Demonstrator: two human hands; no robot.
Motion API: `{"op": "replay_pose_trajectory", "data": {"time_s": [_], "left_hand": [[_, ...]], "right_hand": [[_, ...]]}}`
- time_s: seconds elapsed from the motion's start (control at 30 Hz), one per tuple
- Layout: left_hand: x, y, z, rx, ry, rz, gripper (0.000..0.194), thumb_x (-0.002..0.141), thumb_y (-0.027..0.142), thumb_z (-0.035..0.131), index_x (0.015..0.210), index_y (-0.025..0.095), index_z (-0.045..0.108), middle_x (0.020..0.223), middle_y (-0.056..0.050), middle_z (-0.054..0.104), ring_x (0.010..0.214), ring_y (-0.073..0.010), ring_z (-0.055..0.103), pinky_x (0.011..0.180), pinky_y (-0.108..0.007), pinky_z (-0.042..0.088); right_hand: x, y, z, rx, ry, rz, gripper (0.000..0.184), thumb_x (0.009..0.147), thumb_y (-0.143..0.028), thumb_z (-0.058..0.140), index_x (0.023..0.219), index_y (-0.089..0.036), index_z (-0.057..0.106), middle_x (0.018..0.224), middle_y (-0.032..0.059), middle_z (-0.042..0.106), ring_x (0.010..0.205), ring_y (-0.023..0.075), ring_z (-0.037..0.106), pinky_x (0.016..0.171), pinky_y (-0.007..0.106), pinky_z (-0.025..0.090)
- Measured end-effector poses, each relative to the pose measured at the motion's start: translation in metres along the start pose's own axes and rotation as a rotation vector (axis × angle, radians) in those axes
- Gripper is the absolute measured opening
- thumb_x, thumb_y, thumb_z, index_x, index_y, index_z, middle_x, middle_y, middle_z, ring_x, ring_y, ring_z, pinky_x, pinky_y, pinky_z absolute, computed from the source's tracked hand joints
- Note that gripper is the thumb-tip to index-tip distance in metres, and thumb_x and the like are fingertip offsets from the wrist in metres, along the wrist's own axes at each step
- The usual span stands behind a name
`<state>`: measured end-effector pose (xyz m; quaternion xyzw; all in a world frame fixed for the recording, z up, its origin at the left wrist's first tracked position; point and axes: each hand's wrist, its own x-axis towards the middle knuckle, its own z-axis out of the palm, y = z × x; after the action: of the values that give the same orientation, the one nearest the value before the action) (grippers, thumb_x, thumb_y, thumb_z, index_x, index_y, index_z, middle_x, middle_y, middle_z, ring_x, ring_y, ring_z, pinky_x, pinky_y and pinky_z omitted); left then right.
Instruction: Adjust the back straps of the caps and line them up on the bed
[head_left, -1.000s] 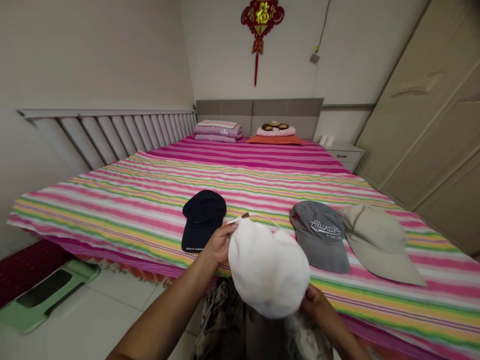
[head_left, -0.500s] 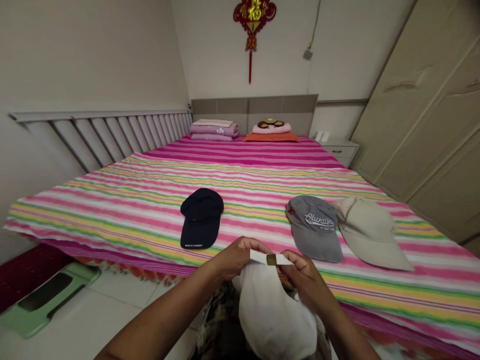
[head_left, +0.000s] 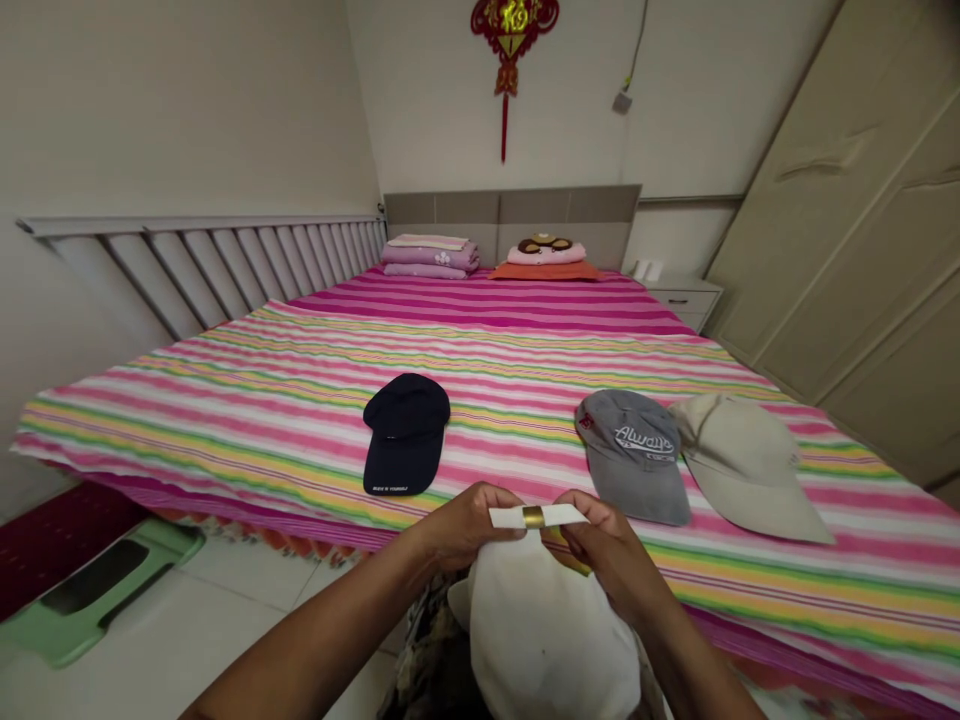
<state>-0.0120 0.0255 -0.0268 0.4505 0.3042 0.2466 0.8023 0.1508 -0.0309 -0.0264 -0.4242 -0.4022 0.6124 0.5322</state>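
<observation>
A white baseball cap [head_left: 551, 630] hangs between my hands in front of my lap, its back strap uppermost. Pinched on the strap's left end is my left hand [head_left: 469, 522]; my right hand [head_left: 600, 535] grips the other end. The strap [head_left: 559, 514] runs straight between them, with a brass-coloured buckle [head_left: 533, 517] near its middle. On the bed beyond lies a dark navy cap [head_left: 406, 435], brim toward me. Farther right, a grey cap [head_left: 636, 455] with white lettering sits against a beige cap [head_left: 750, 465].
A striped sheet covers the bed [head_left: 285, 400]. Folded purple bedding [head_left: 429, 258] and an orange-and-pink stack [head_left: 544, 262] rest by the headboard [head_left: 450, 210]. At lower left stands a green stool [head_left: 75, 630]. A white nightstand [head_left: 682, 300] and a wardrobe [head_left: 847, 200] are on the right.
The strap has turned more level, and its buckle now faces up and catches the light. My hands have shifted slightly, still holding both ends. The caps on the bed stay put.
</observation>
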Motion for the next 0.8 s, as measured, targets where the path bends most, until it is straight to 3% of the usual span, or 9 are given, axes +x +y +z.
{"op": "replay_pose_trajectory", "data": {"time_s": [0.2, 0.33, 0.5, 0.6, 0.67, 0.8], "left_hand": [[0.001, -0.003, 0.001, 0.019, 0.096, 0.029, 0.027, 0.045, 0.027, 0.079, 0.056, 0.008, 0.063, 0.048, -0.001, 0.055, 0.039, -0.0068, 0.045, 0.042, -0.019, 0.032], [-0.002, 0.003, -0.004, -0.076, 0.212, 0.115, 0.03, 0.047, 0.032, 0.078, 0.052, 0.01, 0.059, 0.044, 0.001, 0.053, 0.036, -0.0049, 0.041, 0.038, -0.017, 0.029], [-0.024, 0.027, -0.027, -0.141, 0.223, 0.25, 0.03, 0.053, 0.033, 0.076, 0.057, 0.009, 0.06, 0.05, -0.001, 0.056, 0.042, -0.0055, 0.047, 0.043, -0.016, 0.035], [-0.041, 0.048, -0.044, -0.084, 0.316, 0.306, 0.027, 0.058, 0.032, 0.075, 0.062, 0.01, 0.061, 0.051, 0.001, 0.055, 0.042, -0.0051, 0.046, 0.042, -0.016, 0.035], [-0.047, 0.067, -0.057, -0.025, 0.399, 0.349, 0.027, 0.056, 0.031, 0.075, 0.068, 0.01, 0.062, 0.055, 0.001, 0.056, 0.042, -0.0054, 0.047, 0.042, -0.016, 0.036], [-0.039, 0.122, -0.094, 0.156, 0.538, 0.422, 0.034, 0.055, 0.032, 0.075, 0.078, 0.011, 0.062, 0.06, 0.0, 0.058, 0.052, -0.0101, 0.053, 0.052, -0.022, 0.044]], "right_hand": [[0.003, 0.006, 0.001, -0.042, -0.016, 0.063, 0.01, 0.063, -0.023, 0.058, 0.063, -0.017, 0.051, 0.046, -0.0059, 0.047, 0.041, 0.0061, 0.037, 0.043, 0.018, 0.026], [0.015, 0.007, -0.009, -0.102, 0.127, 0.017, 0.012, 0.063, -0.028, 0.057, 0.063, -0.018, 0.051, 0.043, -0.0087, 0.039, 0.039, 0.006, 0.03, 0.041, 0.018, 0.023], [0.034, -0.002, -0.02, -0.479, 0.108, -0.145, 0.039, 0.072, -0.048, 0.05, 0.048, -0.017, 0.053, 0.046, -0.0015, 0.049, 0.048, 0.0112, 0.043, 0.048, 0.023, 0.032], [0.049, -0.012, -0.006, -0.483, 0.053, -0.108, 0.046, 0.075, -0.054, 0.047, 0.048, -0.016, 0.055, 0.035, -0.0034, 0.043, 0.037, 0.0093, 0.038, 0.042, 0.022, 0.028], [0.069, -0.021, 0.011, -0.337, 0.024, -0.054, 0.044, 0.079, -0.049, 0.048, 0.049, -0.016, 0.053, 0.032, -0.003, 0.044, 0.032, 0.0081, 0.037, 0.037, 0.02, 0.027], [0.135, -0.047, 0.053, -0.11, 0.024, 0.019, 0.039, 0.085, -0.039, 0.045, 0.054, -0.016, 0.049, 0.034, -0.0025, 0.047, 0.027, 0.0074, 0.039, 0.03, 0.018, 0.028]]}}
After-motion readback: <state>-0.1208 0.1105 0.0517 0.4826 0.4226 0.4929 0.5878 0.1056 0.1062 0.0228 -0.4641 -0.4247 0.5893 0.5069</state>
